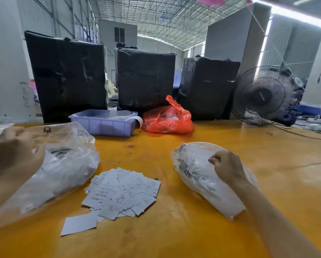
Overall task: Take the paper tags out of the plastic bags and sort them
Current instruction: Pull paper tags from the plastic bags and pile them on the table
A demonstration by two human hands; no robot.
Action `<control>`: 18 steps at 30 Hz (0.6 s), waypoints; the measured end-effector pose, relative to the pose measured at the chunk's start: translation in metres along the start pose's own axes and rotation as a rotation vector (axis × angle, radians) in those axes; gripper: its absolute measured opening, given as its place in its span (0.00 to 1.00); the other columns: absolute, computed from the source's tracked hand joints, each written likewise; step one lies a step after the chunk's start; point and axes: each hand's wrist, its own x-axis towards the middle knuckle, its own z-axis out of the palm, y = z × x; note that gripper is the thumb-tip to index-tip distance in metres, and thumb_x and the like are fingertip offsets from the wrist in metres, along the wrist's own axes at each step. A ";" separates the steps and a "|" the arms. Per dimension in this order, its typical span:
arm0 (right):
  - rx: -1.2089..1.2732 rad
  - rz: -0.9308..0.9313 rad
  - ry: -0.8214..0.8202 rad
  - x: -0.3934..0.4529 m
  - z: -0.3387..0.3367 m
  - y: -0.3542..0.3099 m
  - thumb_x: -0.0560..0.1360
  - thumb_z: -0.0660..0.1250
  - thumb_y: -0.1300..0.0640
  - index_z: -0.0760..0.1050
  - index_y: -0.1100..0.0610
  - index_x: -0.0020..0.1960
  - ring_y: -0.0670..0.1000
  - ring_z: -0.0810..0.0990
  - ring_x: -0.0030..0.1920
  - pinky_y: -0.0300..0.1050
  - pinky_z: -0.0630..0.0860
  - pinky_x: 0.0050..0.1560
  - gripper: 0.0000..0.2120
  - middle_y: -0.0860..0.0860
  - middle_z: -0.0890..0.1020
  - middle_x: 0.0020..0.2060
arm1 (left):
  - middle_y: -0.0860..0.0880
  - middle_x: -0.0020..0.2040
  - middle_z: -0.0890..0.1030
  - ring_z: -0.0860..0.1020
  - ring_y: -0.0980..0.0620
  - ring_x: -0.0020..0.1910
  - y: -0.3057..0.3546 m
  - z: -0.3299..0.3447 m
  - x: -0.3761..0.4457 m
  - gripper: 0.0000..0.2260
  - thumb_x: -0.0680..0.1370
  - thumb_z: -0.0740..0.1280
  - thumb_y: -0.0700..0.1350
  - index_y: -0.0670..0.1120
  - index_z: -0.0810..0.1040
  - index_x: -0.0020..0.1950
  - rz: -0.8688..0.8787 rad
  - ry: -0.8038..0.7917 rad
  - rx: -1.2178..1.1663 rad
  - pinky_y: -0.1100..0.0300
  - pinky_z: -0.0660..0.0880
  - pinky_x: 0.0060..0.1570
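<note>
Pinching the film of a clear plastic bag stuffed with white paper tags (202,175), the right hand (225,167) has its fingers curled tight on the bag's upper side, while the bag itself lies on the yellow bench (249,146) towards its right part. On the other side the left hand (12,155) rests against a larger, crumpled clear plastic bag (62,161) near the bench's left edge; that hand is blurred, and I cannot tell whether its fingers grip the film or merely press on it. Between the two bags, close to the near edge, lies a loose heap of white printed paper tags (120,192), with one blank white slip (79,223) just beside it, nearer still. Toward the far edge stand a shallow lilac plastic tray (102,125) and, just beside it, a knotted red plastic bag (167,120); behind them rise three black wrapped bundles (144,79), and a black pedestal fan (266,94) faces the bench's far right corner. The risk from here, as I judge it, is that a bag lifted by thin film alone tips or tears and dumps its tags onto the heap already out, mixing what should be sorted; the fan, if running, could scatter the loose slips off the near edge.
</note>
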 end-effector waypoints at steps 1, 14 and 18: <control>0.030 -0.007 0.018 0.000 -0.001 -0.001 0.74 0.68 0.64 0.80 0.67 0.39 0.55 0.80 0.44 0.42 0.69 0.41 0.07 0.57 0.84 0.41 | 0.42 0.62 0.73 0.71 0.40 0.61 0.009 -0.004 -0.005 0.16 0.74 0.67 0.49 0.46 0.77 0.60 0.035 0.024 -0.022 0.45 0.71 0.61; 0.054 0.083 -0.286 -0.002 -0.014 -0.007 0.68 0.70 0.72 0.79 0.63 0.47 0.53 0.83 0.40 0.46 0.79 0.42 0.09 0.56 0.84 0.36 | 0.34 0.52 0.80 0.78 0.32 0.51 0.091 -0.044 -0.061 0.15 0.66 0.76 0.32 0.34 0.82 0.51 0.458 0.267 -0.276 0.38 0.74 0.50; -0.104 0.027 -0.424 -0.005 -0.013 -0.014 0.63 0.79 0.62 0.79 0.55 0.37 0.43 0.78 0.33 0.34 0.70 0.33 0.09 0.47 0.80 0.32 | 0.35 0.53 0.81 0.78 0.33 0.53 0.095 -0.045 -0.067 0.15 0.65 0.76 0.32 0.34 0.82 0.51 0.475 0.204 -0.306 0.39 0.73 0.52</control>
